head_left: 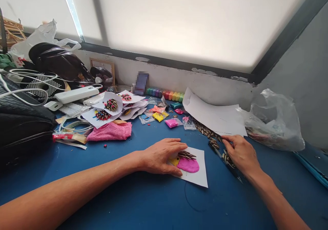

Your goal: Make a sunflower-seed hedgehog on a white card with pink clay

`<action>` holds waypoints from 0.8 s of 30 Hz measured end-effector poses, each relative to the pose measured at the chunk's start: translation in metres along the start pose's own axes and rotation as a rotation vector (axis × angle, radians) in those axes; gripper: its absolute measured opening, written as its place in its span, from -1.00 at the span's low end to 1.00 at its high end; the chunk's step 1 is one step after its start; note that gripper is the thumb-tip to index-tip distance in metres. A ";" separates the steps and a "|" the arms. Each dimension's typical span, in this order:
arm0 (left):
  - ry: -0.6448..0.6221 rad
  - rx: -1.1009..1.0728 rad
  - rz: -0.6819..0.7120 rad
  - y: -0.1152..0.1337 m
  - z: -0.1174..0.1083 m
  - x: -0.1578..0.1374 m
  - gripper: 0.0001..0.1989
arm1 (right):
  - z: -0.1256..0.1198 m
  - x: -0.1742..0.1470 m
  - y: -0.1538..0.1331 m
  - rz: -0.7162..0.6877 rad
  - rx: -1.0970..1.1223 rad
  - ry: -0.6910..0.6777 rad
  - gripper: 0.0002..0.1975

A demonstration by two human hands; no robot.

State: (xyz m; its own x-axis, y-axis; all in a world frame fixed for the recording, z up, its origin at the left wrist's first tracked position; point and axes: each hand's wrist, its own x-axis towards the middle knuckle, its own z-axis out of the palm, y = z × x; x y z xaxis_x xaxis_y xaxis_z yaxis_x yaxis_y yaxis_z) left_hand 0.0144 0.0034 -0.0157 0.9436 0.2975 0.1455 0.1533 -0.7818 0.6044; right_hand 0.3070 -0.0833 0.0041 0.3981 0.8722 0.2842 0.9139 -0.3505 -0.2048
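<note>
My left hand (164,156) lies with its fingers spread on a small white paper card (201,178). On the card is a flattened patch of pink clay (189,165) with a bit of yellow clay (175,161) beside it. Striped sunflower seeds (187,155) stand in rows along the pink clay's upper edge. My right hand (241,153) is at a pile of loose sunflower seeds (205,130), thumb and forefinger pinched together; whether a seed is between them is too small to tell. A dark pen-like tool (224,160) lies by that hand.
Behind the card are packets of coloured clay, such as a yellow packet (160,116) and a pink packet (172,123). Several seed-decorated cards (109,109) are stacked left, near a pink cloth (110,131). White sheets (215,110) and a clear plastic bag (276,124) stand at the right.
</note>
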 end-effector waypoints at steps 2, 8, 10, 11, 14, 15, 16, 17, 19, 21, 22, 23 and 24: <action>0.010 0.004 0.008 0.000 0.000 0.000 -0.19 | 0.005 0.002 -0.003 -0.013 -0.024 -0.012 -0.69; 0.007 0.006 0.014 0.000 0.001 -0.001 -0.20 | 0.007 0.000 -0.008 -0.033 -0.091 -0.058 -0.79; 0.005 0.006 0.006 0.000 0.001 -0.001 -0.21 | 0.005 0.000 -0.008 -0.034 -0.104 -0.069 -0.81; 0.005 0.008 0.002 0.000 0.001 -0.002 -0.22 | 0.005 -0.001 -0.008 -0.035 -0.106 -0.072 -0.82; 0.006 0.021 -0.003 0.001 0.001 -0.002 -0.22 | 0.003 -0.001 -0.008 -0.042 -0.094 -0.075 -0.84; 0.007 0.023 -0.005 0.002 0.001 -0.002 -0.22 | 0.001 -0.001 -0.008 -0.042 -0.085 -0.073 -0.85; 0.008 0.023 -0.005 0.001 0.001 -0.002 -0.22 | 0.000 -0.001 -0.008 -0.039 -0.075 -0.070 -0.85; 0.010 0.022 -0.004 0.001 0.001 -0.002 -0.22 | -0.003 -0.002 -0.008 -0.033 -0.063 -0.066 -0.86; 0.014 0.021 0.005 0.000 0.001 -0.001 -0.22 | -0.008 -0.004 -0.009 -0.013 -0.034 -0.066 -0.84; 0.016 0.022 0.017 -0.001 0.001 -0.001 -0.22 | -0.014 -0.009 -0.013 -0.006 0.014 -0.095 -0.80; 0.018 0.024 0.023 -0.001 0.001 -0.001 -0.21 | -0.017 -0.013 -0.017 -0.014 0.049 -0.120 -0.76; 0.020 0.026 0.026 -0.001 0.001 -0.001 -0.21 | -0.020 -0.017 -0.021 -0.030 0.087 -0.151 -0.73; 0.022 0.028 0.026 -0.001 0.001 -0.001 -0.21 | -0.022 -0.023 -0.027 -0.051 0.130 -0.180 -0.71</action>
State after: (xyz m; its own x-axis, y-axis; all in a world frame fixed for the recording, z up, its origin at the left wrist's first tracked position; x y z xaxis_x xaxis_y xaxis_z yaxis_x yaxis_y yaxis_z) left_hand 0.0139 0.0037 -0.0173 0.9408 0.2887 0.1779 0.1376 -0.8045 0.5779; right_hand 0.2754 -0.1015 0.0241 0.3204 0.9386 0.1281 0.9102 -0.2675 -0.3162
